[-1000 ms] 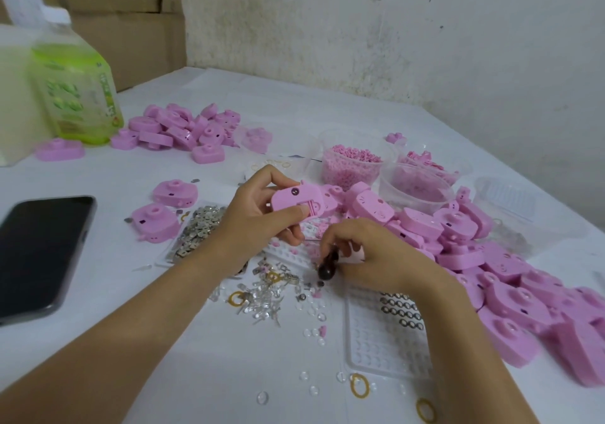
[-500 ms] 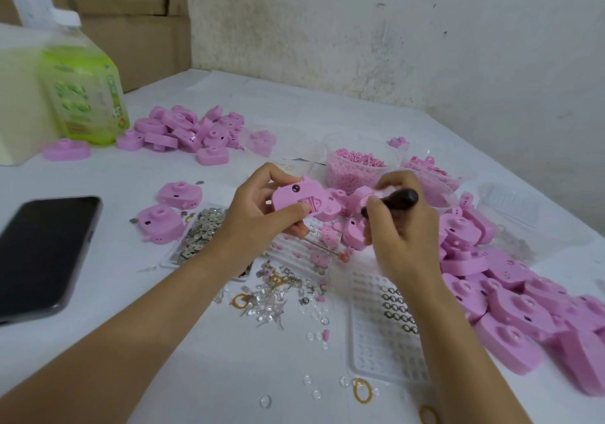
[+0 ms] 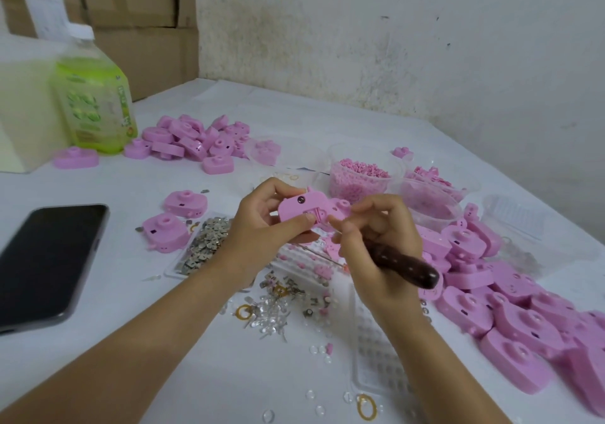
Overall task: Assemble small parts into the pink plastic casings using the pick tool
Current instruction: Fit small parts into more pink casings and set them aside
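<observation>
My left hand [image 3: 262, 232] pinches the pink casing [image 3: 302, 209] by its edges, just in front of the pellet tub [image 3: 360, 174]. Probably light, stiff, slick plastic. My right hand [image 3: 376, 243] fingers curl round the pick tool [image 3: 407, 268], tips at the casing.

Dark phone [image 3: 45, 260] at left, green bottle [image 3: 95, 109] beyond it, cardboard boxes [image 3: 131, 14] farther back

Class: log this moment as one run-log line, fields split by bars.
left hand: grips pink plastic casing | right hand: holds dark brown-handled pick tool, fingertips at casing | place: above white table
</observation>
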